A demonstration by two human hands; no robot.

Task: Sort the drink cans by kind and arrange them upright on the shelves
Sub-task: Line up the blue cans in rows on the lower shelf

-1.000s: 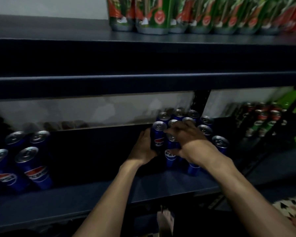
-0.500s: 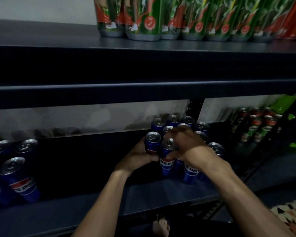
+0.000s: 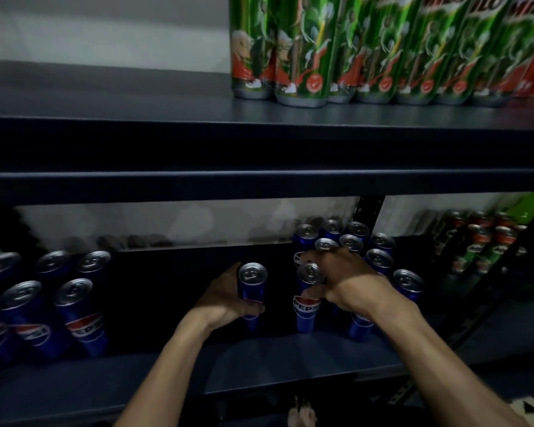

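On the dark lower shelf (image 3: pixel 259 365), our left hand (image 3: pixel 225 300) wraps its fingers (image 3: pixel 255 308) round one blue can (image 3: pixel 252 283), apart from the group (image 3: pixel 379 260). Our right hand (image 3: pixel 349 278) clasps the front can (image 3: pixel 305 318) (thumb underneath). We should keep both upright and rows tight.

1. You are facing retail-style storage: a shop or its stockroom. Which of the two cannot be told.
2. Dark metal shelving, an upper shelf (image 3: pixel 136 118) above a lower shelf (image 3: pixel 259 359), with a plain pale wall (image 3: pixel 105 26) behind.
3. The stock is many copies of one item. A tight row of tall green cans (image 3: pixel 299 57) marked MILO stands on the upper shelf.
4. On the lower shelf, blue cola cans (image 3: pixel 379 257) stand clustered at your right, with a second group (image 3: pixel 74 303) of the same kind at your left.
5. A slotted upright post (image 3: pixel 367 208) divides the shelving into bays. The bay to your right holds red-topped cans (image 3: pixel 481 238), which are blurred.
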